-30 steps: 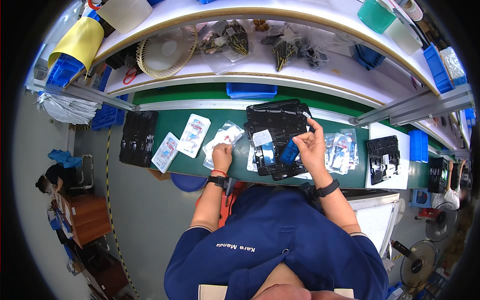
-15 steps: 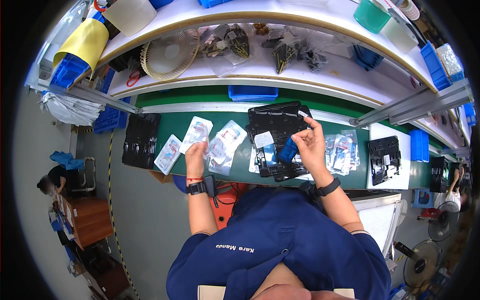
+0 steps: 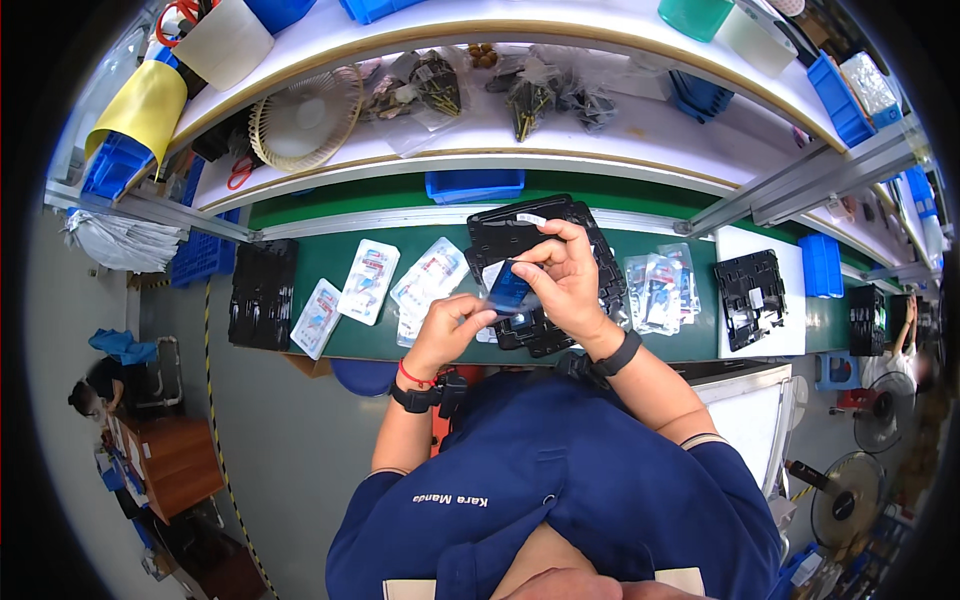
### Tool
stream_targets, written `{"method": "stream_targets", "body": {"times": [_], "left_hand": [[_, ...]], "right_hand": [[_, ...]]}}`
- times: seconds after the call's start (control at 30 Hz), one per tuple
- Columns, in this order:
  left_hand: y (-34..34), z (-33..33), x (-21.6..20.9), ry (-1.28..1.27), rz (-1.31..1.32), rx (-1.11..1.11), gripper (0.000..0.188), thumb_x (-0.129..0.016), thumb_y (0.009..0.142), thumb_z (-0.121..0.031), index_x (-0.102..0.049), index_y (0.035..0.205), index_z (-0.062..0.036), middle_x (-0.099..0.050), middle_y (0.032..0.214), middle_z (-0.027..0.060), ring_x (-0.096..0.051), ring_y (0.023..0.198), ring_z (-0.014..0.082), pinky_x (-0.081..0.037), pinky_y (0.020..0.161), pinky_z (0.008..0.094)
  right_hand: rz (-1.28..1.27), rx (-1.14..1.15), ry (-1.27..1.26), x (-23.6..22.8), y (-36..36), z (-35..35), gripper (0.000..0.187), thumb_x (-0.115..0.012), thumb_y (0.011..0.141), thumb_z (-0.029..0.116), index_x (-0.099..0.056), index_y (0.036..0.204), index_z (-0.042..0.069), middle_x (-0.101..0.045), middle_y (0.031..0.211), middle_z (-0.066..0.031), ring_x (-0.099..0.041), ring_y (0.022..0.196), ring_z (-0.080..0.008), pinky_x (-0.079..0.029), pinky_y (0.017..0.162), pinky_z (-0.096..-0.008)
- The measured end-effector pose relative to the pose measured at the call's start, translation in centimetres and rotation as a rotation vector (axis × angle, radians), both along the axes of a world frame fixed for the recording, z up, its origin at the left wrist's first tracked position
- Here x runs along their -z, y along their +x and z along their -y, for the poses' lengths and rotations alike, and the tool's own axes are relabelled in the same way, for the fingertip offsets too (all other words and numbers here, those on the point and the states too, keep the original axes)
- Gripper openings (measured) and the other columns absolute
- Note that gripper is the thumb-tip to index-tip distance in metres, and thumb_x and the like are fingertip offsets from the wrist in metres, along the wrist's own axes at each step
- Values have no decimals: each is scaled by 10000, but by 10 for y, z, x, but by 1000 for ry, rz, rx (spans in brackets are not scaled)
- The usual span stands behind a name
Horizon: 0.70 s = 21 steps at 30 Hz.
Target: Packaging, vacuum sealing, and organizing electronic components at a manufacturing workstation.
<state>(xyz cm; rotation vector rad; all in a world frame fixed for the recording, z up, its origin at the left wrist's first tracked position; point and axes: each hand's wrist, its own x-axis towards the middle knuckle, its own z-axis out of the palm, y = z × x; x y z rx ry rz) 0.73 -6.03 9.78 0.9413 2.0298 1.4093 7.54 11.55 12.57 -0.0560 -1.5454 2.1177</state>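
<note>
My right hand (image 3: 563,287) pinches a small dark blue, glossy rectangular piece (image 3: 511,289) between thumb and fingers, over the black plastic trays. My left hand (image 3: 450,328) has come to the piece's lower left end, its thumb and fingers closed there. A narrow white strip (image 3: 530,218) shows by the right index fingertip; whether it is held I cannot tell. Beneath the hands lie overlapping black moulded trays (image 3: 500,232), partly hidden. To their left, several clear and white blister packs with printed cards (image 3: 368,282) lie on the green bench.
More packs (image 3: 660,290) lie right of the trays. Another black tray (image 3: 750,300) rests on a white board, with a blue bin (image 3: 822,266) beyond. Stacked black trays (image 3: 263,293) stand at far left. A blue tray (image 3: 474,186) sits behind, under the shelf (image 3: 610,155).
My left hand has let go of a blister pack, now lying on the bench, and moved right to the blue piece. My right hand has brought the piece leftward. The view has shifted slightly.
</note>
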Motion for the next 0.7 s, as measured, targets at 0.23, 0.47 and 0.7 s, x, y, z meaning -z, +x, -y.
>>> {"method": "stream_targets", "body": {"times": [0.23, 0.47, 0.7], "left_hand": [[10, -22, 3, 546, 772, -50, 458, -375, 944, -359, -477, 1199, 7, -540, 1159, 159, -540, 1053, 259, -475, 846, 366], [5, -40, 1, 1047, 1129, -166, 448, -347, 932, -415, -413, 1279, -140, -348, 1355, 132, -365, 1227, 314, -334, 971, 544], [14, -52, -1, 1071, 1148, -183, 452, -331, 928, -439, -399, 1292, -180, -295, 1378, 95, -313, 1256, 314, -289, 989, 573]], "right_hand": [[40, 241, 613, -12, 15, -12, 523, -716, 704, 81, -417, 1129, 19, -521, 1087, -165, -527, 1012, -268, -397, 897, -335], [285, 221, 676, 16, 44, -11, 165, -702, 715, 140, -606, 834, 78, -432, 1130, -153, -364, 1116, -301, -284, 946, -396], [296, 361, 854, 27, 36, -8, 200, -734, 667, 155, -586, 782, 84, -444, 1082, -129, -367, 1097, -312, -276, 922, -409]]}}
